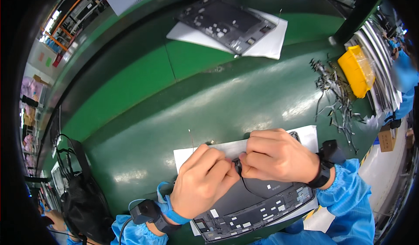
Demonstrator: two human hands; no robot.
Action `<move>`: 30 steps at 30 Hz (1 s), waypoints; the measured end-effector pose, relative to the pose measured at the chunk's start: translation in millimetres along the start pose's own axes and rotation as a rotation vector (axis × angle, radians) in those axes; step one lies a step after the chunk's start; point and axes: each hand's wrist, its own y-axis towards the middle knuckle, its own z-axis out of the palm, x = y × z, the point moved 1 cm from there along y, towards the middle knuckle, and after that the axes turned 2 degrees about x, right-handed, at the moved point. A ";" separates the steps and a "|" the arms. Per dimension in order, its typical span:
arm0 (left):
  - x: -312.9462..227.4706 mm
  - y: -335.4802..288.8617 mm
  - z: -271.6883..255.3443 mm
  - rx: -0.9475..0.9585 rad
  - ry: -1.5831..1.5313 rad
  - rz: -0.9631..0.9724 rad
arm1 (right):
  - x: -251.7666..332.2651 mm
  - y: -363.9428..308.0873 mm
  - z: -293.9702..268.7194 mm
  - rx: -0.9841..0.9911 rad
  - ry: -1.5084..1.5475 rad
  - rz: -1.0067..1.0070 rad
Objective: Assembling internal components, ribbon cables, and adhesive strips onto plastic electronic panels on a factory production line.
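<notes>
Both my hands meet over a dark electronic device housing [244,219] with small white labels, lying on a white sheet [310,134]. Between my fingertips is a small black part [238,164], from which a thin black cable [245,184] curves down across the housing. My left hand [203,179] pinches it from the left, fingers curled. From the right, my right hand [277,155] pinches at the same part with its fingers closed. The exact shape of the part is mostly hidden by my fingers.
Another dark housing [227,20] rests on white sheets at the far side of the green bench [144,131]. To the right lie a pile of short black cables [336,92] and a yellow bin [355,73]. A black bag [85,201] sits at the left.
</notes>
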 end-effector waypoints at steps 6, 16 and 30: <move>3.6 -0.3 -39.7 0.106 0.091 -0.039 | -4.9 -7.4 -19.1 -0.356 0.280 0.295; 45.1 10.6 -84.5 0.394 0.323 -0.263 | -45.4 -14.1 -40.5 -0.637 0.130 0.453; 328.5 -11.1 -216.1 -0.330 0.940 -0.599 | -47.8 -21.1 -28.2 -0.685 0.294 0.589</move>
